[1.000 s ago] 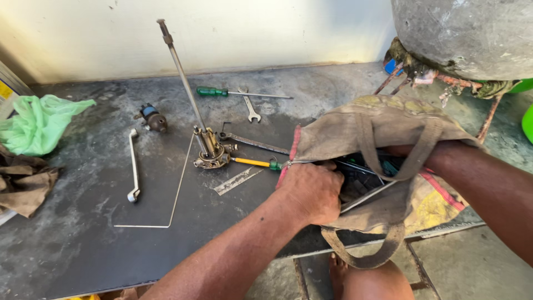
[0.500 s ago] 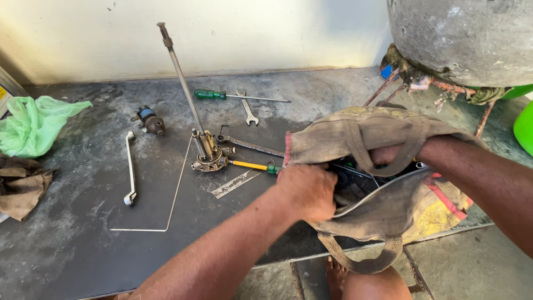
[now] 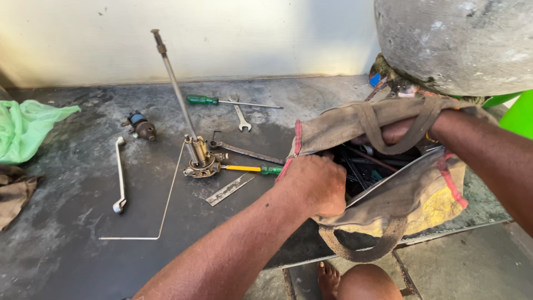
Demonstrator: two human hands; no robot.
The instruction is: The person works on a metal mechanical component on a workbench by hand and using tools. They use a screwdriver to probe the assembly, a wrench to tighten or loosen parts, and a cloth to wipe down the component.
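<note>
Left hand (image 3: 315, 183), right hand (image 3: 391, 132) grip bag (image 3: 422, 194) open.

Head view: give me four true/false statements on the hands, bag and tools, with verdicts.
1. The left hand grips the near edge of the canvas tool bag. True.
2. The right hand holds the green-handled screwdriver. False: it lies untouched on the dark work surface; the right hand holds the bag's far edge.
3. The bag is zipped shut. False: it is held open, with dark tools visible inside.
4. A green cloth lies at the surface's left end. True.
</note>
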